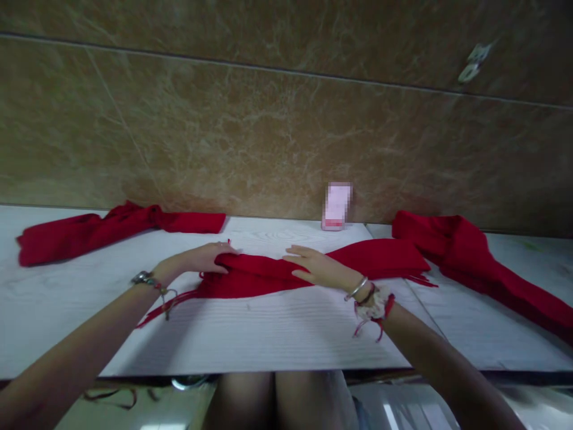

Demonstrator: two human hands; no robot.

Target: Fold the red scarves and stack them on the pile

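Observation:
A red fringed scarf (255, 283) lies lengthwise on the white table, folded over along its far edge, with loose strands trailing from both ends. At its left end, my left hand (210, 258) has a fold of the fabric between thumb and fingers; the fingertips partly cover it. My right hand (320, 267) rests over the scarf right of its middle, fingers spread and flat. Bracelets circle both wrists.
Another red cloth (89, 236) lies bunched at the back left, and a further red cloth (465, 251) stretches along the right. A pink-edged phone-like object (337, 206), blurred out, leans on the marbled wall (250, 131). The white table (268, 340) ends just above my knees.

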